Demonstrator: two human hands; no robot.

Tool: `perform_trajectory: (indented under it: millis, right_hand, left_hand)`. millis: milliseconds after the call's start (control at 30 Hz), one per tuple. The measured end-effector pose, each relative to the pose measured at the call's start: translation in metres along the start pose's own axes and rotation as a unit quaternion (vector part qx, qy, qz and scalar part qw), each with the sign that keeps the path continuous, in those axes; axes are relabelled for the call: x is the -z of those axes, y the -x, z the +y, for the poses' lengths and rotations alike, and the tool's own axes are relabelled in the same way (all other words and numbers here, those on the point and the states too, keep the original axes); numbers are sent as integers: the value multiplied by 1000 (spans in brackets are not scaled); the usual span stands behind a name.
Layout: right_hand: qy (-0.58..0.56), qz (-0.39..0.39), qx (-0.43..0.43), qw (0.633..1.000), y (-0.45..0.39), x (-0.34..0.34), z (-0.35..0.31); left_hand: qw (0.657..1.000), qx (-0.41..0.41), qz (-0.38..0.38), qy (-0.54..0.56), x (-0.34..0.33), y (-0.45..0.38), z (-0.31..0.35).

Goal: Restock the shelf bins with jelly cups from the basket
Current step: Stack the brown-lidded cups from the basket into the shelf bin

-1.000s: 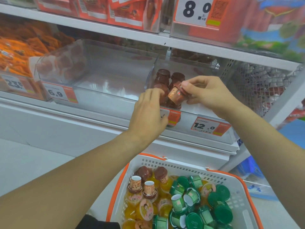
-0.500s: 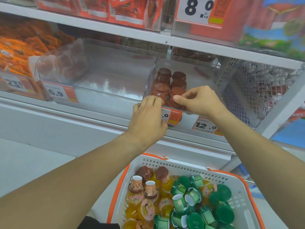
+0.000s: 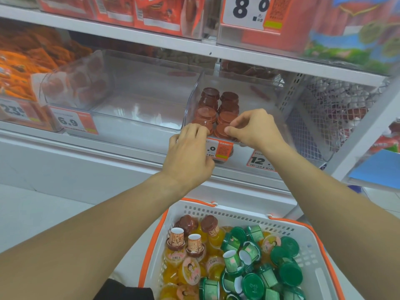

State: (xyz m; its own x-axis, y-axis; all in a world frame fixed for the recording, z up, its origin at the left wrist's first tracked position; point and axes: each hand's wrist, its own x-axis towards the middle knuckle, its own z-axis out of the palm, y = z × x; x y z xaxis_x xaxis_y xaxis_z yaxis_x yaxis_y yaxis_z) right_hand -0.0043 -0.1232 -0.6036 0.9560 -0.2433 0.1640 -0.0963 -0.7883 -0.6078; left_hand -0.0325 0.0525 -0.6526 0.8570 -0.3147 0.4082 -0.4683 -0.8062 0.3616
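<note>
Our right hand pinches the front cup; our left hand, curled, grips the bin lip. A nudge could topple the stacks.

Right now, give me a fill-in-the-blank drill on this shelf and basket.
1. The cups stacked in the clear bin have ____ lids.
2. The basket has ____ rims.
3. The left hand partly covers a price ____.
4. The right hand touches the front brown cup in the ____.

Missing: brown; orange; tag; bin
</note>
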Motion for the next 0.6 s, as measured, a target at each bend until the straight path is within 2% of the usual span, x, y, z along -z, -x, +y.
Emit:
perform_trajectory:
  millis: [67, 133, 200, 267, 333, 433, 500, 600]
  right_hand:
    - [5, -5, 4, 1000, 2, 1, 0]
    - [31, 30, 37, 998, 10, 2, 1]
    - [21, 127, 108, 986, 24, 4, 3]
    - [-37, 228, 195, 953, 45, 6, 7]
    - [-92, 266, 252, 926, 72, 3, 17]
    - [-134, 218, 252, 933, 112, -23, 47]
    - [-142, 145, 190, 961, 136, -51, 79]
    - [-61, -45, 73, 994, 160, -94, 130]
  left_hand:
    - [1000, -1, -1, 4, -1, 1, -1]
    - [1000, 8, 8, 20, 0, 3, 1]
    - [998, -9, 55, 35, 3, 6, 8]
    - [992, -47, 111, 45, 9, 10, 19]
    - [988, -69, 102, 91, 12, 16, 30]
    - [991, -85, -16, 102, -3, 28, 36]
    - [985, -59, -155, 36, -20, 38, 32]
    - [928, -16, -364, -80, -46, 61, 18]
